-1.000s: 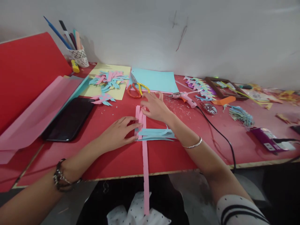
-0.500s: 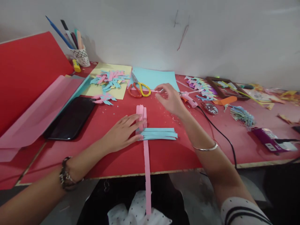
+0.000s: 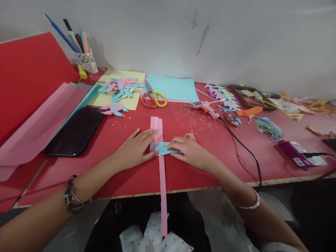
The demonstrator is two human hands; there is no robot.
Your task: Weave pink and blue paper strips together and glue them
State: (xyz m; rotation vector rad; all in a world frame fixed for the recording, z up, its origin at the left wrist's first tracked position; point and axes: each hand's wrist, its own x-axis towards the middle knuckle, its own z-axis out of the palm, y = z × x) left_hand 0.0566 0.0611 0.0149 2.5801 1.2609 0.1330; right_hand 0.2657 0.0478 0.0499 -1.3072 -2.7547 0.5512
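Observation:
Pink paper strips cross light blue paper strips on the red table, woven where they meet. One long pink strip runs down over the table's front edge to my lap. My left hand lies with fingers stretched over the crossing, pressing it, the thumb at the left end of the blue strips. On their right part, my right hand has its fingers curled onto the blue strips, hiding their right ends.
Behind lie scissors with red and yellow handles, a blue sheet and paper cuttings. A pink glue gun with a black cord rests to the right. On the left is a black phone.
My right hand has come down and toward me from near the glue gun onto the blue strips. My left hand stays on the crossing. The view has shifted slightly.

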